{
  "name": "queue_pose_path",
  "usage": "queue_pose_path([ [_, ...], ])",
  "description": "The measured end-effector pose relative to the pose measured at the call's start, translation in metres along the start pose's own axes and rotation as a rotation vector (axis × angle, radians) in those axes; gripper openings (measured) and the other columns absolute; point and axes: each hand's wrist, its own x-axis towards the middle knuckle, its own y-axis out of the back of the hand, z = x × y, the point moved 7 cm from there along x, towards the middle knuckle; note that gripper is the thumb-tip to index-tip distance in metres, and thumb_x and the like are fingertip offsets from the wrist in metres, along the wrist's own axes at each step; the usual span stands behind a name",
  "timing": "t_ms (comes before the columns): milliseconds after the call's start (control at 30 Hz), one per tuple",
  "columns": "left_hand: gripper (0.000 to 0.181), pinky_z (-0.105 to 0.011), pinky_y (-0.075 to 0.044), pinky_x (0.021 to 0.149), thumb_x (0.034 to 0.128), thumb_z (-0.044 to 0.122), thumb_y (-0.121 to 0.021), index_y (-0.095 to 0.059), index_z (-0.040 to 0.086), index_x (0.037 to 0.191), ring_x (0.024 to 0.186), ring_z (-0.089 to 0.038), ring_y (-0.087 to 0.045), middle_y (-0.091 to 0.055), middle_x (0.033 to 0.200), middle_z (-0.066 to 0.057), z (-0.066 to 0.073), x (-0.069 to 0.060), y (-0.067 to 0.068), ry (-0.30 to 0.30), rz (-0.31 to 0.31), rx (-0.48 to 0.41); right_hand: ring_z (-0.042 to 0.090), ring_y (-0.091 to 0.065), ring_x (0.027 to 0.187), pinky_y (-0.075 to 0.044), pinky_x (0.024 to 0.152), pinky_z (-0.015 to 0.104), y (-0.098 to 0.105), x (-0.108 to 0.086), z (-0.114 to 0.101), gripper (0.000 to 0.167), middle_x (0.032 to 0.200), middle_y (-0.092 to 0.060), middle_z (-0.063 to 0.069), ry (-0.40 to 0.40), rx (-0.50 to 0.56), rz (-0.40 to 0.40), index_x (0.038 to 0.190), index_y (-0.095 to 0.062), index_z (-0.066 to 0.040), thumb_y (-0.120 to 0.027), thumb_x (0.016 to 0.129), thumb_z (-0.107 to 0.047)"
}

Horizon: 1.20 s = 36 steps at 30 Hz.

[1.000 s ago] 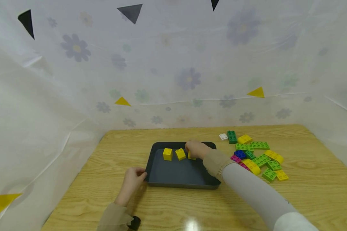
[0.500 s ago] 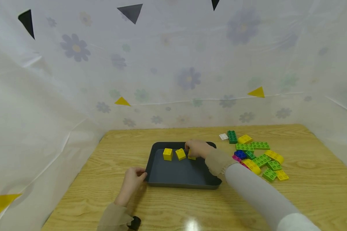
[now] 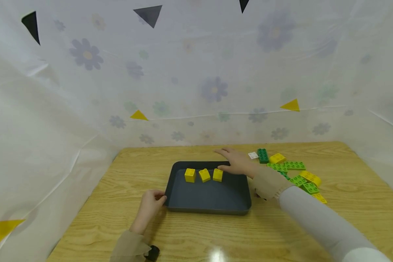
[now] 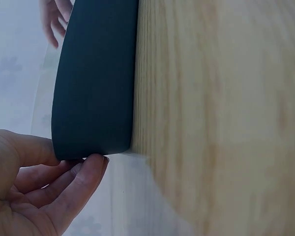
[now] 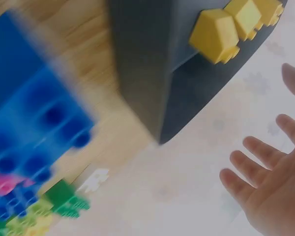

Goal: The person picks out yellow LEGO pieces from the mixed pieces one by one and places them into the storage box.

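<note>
Head view showed a dark gray tray lying flat on the wooden bench. Inside it, by the far side, were three toy bricks in a row. The left yellow brick, the middle yellow brick and the right yellow brick had little gaps between them, and the middle one was turned a bit.

The left hand was at the near left corner of the tray. In the left wrist view, its thumb and fingers pinched that corner. The right hand was up by the far right part of the tray, with its thumb and fingers spread wide apart. The right wrist view showed it away from the three bricks.

More toy bricks lay on the bench to the right of the tray. A flat white brick and a dark green brick were on the far side, with a yellow arched brick farther right. The right sleeve hid some bricks. A big blue brick looked blurry in the right wrist view.
</note>
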Motion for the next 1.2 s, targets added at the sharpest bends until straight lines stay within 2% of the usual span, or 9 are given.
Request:
queue_pose_path([
  [133, 0.017, -0.032, -0.055, 0.063, 0.0817, -0.003, -0.061, -0.067, -0.013, 0.093, 0.078, -0.028, -0.065, -0.068, 0.087, -0.023, 0.0, 0.0, 0.0, 0.005, -0.004, -0.001, 0.044, -0.044, 0.123, -0.044, 0.091, 0.056, 0.013, -0.02, 0.009, 0.064, 0.145, -0.034, 0.023, 0.03, -0.062, 0.078, 0.144, -0.035, -0.016, -0.06, 0.089, -0.036],
  [267, 0.017, -0.032, -0.055, 0.064, 0.0819, -0.004, -0.061, -0.067, -0.014, 0.094, 0.078, -0.028, -0.066, -0.068, 0.088, -0.024, -0.001, 0.0, 0.0, 0.019, -0.007, -0.009, 0.045, -0.038, 0.128, -0.037, 0.1, 0.058, 0.018, -0.038, 0.023, 0.063, 0.146, -0.033, 0.024, 0.016, -0.09, 0.105, 0.144, -0.035, -0.015, -0.058, 0.09, -0.036],
  [400, 0.017, -0.032, -0.056, 0.064, 0.0821, -0.004, -0.06, -0.066, -0.014, 0.095, 0.079, -0.029, -0.066, -0.068, 0.089, -0.024, -0.002, 0.0, 0.0, 0.033, -0.01, -0.015, 0.046, -0.034, 0.129, -0.033, 0.103, 0.06, 0.021, -0.056, 0.042, 0.063, 0.146, -0.031, 0.025, -0.043, -0.054, 0.095, 0.145, -0.032, -0.013, -0.057, 0.091, -0.035],
  [567, 0.018, -0.033, -0.056, 0.065, 0.0825, -0.003, -0.06, -0.066, -0.014, 0.096, 0.08, -0.029, -0.066, -0.067, 0.09, -0.025, -0.002, -0.001, 0.0, 0.048, -0.018, -0.025, 0.048, -0.039, 0.124, -0.039, 0.096, 0.06, 0.027, -0.078, 0.061, 0.06, 0.142, -0.034, 0.027, -0.089, 0.0, 0.088, 0.142, -0.035, -0.008, -0.058, 0.091, -0.03],
  [700, 0.018, -0.033, -0.056, 0.066, 0.0832, -0.003, -0.06, -0.066, -0.013, 0.097, 0.081, -0.029, -0.065, -0.067, 0.091, -0.025, -0.002, -0.001, 0.0, 0.054, -0.026, -0.026, 0.049, -0.046, 0.116, -0.047, 0.087, 0.055, 0.028, -0.093, 0.073, 0.056, 0.137, -0.036, 0.032, -0.121, -0.004, 0.065, 0.138, -0.039, -0.002, -0.061, 0.089, -0.021],
  [767, 0.018, -0.033, -0.056, 0.066, 0.0836, -0.003, -0.06, -0.066, -0.013, 0.097, 0.082, -0.029, -0.065, -0.067, 0.092, -0.025, -0.002, -0.002, 0.0, 0.06, -0.03, -0.031, 0.047, -0.053, 0.107, -0.05, 0.081, 0.051, 0.028, -0.1, 0.076, 0.054, 0.134, -0.038, 0.035, -0.134, -0.004, 0.047, 0.134, -0.043, 0.001, -0.063, 0.087, -0.015],
  [867, 0.018, -0.033, -0.056, 0.067, 0.0838, -0.003, -0.06, -0.066, -0.013, 0.098, 0.082, -0.029, -0.065, -0.067, 0.092, -0.025, -0.002, -0.002, 0.0, 0.064, -0.033, -0.035, 0.044, -0.057, 0.099, -0.052, 0.078, 0.049, 0.025, -0.11, 0.08, 0.048, 0.127, -0.043, 0.036, -0.153, -0.012, 0.012, 0.127, -0.049, 0.003, -0.065, 0.084, -0.011],
  [1000, 0.018, -0.033, -0.056, 0.066, 0.0834, -0.003, -0.06, -0.066, -0.013, 0.097, 0.082, -0.029, -0.065, -0.067, 0.091, -0.024, -0.002, -0.002, 0.0, 0.062, -0.029, -0.036, 0.045, -0.054, 0.103, -0.05, 0.081, 0.051, 0.021, -0.124, 0.084, 0.041, 0.12, -0.049, 0.033, -0.183, 0.017, -0.042, 0.12, -0.054, 0.005, -0.066, 0.083, -0.008],
  [1200, 0.018, -0.032, -0.056, 0.065, 0.0832, -0.003, -0.06, -0.066, -0.014, 0.096, 0.081, -0.029, -0.065, -0.067, 0.09, -0.024, -0.002, -0.002, 0.0, 0.06, -0.032, -0.037, 0.039, -0.057, 0.096, -0.051, 0.074, 0.045, 0.013, -0.137, 0.088, 0.038, 0.109, -0.056, 0.027, -0.189, 0.107, -0.106, 0.115, -0.056, 0.008, -0.066, 0.081, -0.004],
])
